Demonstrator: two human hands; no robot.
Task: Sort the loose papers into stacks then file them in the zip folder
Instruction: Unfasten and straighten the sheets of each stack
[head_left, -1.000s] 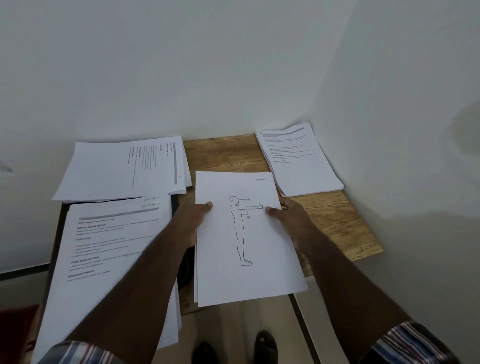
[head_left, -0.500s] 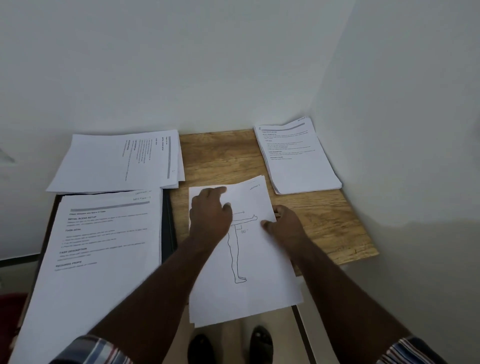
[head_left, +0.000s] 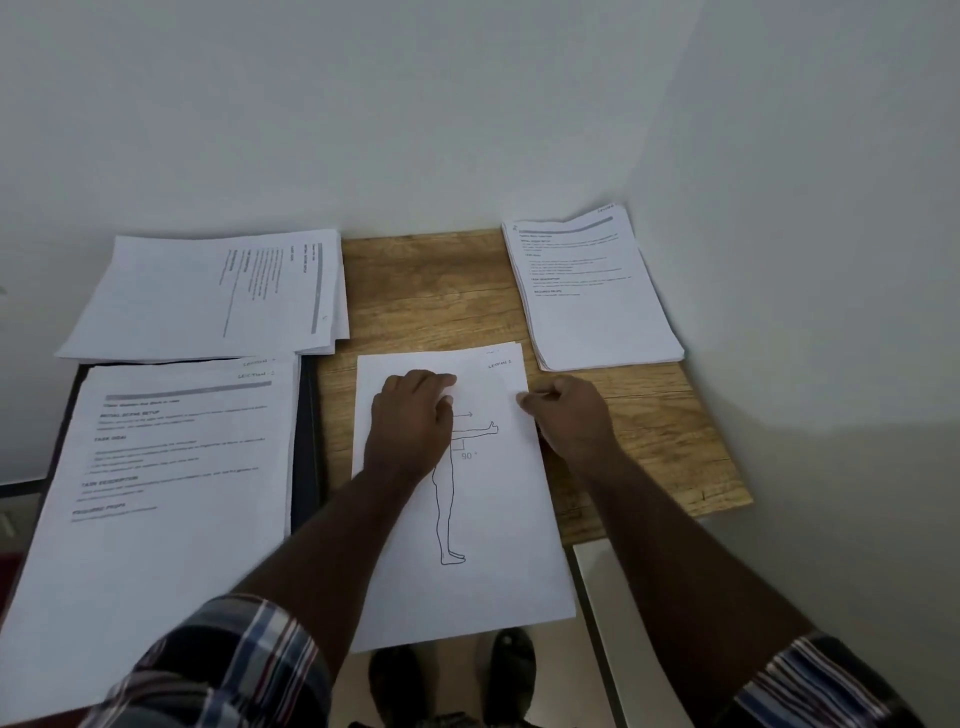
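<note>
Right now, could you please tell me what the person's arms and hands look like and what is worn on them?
Both forearms are bare. Left hand and right hand wear no gloves, rings or watch. Each arm ends in a short plaid sleeve, left sleeve and right sleeve, checked in blue, white and dark red.

4 paper groups on the wooden tabletop (head_left: 431, 291): sideways printed stack (head_left: 208, 296) back-left, large printed stack (head_left: 156, 493) front-left, probably on a dark flat folder (head_left: 306, 441); figure-drawing sheets (head_left: 467, 519) centre-front overhanging the edge; thick printed stack (head_left: 597, 306) back-right by the wall.
</note>
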